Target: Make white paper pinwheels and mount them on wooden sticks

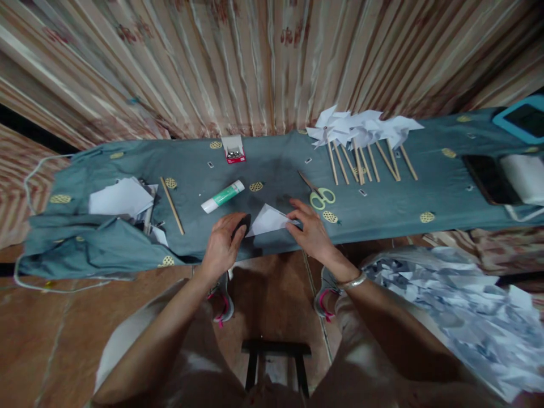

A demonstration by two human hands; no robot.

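Observation:
A white paper folded into a triangle (268,220) lies near the front edge of a bench covered in teal cloth (280,170). My left hand (223,245) presses down on the paper's left corner with curled fingers. My right hand (309,226) pinches the paper's right corner, a bracelet on its wrist. Just behind the paper lie a white and green glue stick (222,196) and green-handled scissors (319,195).
Several finished white paper pinwheels on wooden sticks (361,141) lie at the back right. A small red box of pins (233,150), a loose stick (171,205) and white paper sheets (121,198) sit left. A pile of paper scraps (459,317) covers the floor right. A dark stool (276,362) stands between my knees.

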